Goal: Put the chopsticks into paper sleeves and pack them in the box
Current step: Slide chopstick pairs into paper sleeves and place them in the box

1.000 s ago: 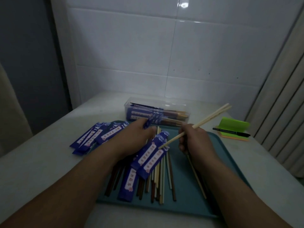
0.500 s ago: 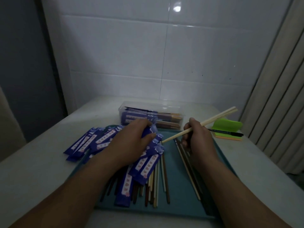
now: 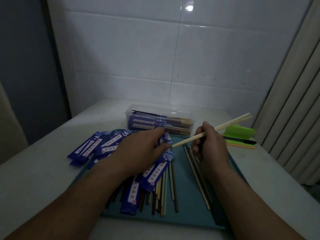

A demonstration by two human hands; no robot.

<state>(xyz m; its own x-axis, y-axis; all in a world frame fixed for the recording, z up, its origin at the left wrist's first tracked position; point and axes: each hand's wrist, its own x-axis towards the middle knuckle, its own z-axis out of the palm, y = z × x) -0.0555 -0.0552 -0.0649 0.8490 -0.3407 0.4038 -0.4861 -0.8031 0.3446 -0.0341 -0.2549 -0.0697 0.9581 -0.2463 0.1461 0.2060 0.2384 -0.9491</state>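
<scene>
In the middle of the frame, the right hand (image 3: 210, 148) grips two pale chopsticks (image 3: 232, 122). Their tips point at a blue paper sleeve (image 3: 165, 138) pinched by the left hand (image 3: 138, 151). This looks like the sliding-in step. Next the tips must find the sleeve's open end.

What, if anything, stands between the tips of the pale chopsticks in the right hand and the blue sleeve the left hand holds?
Nothing visible does. The right hand grips the pale chopsticks, whose tips almost meet the blue sleeve held in the left hand. Only a small open gap above the tray separates them.
</scene>
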